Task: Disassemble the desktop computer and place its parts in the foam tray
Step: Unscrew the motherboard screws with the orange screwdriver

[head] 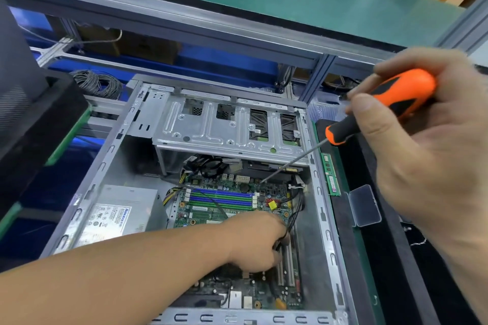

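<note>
Risk: the screwdriver (380, 108) tip rests on the motherboard (224, 206) at frame centre — a slip gouges traces or nearby cables. The right hand (422, 145) wraps the orange handle. The left hand (258, 243) presses low on the board, fingers curled and hidden — contents indeterminate. The board sits inside the open computer case (324, 219).
</note>
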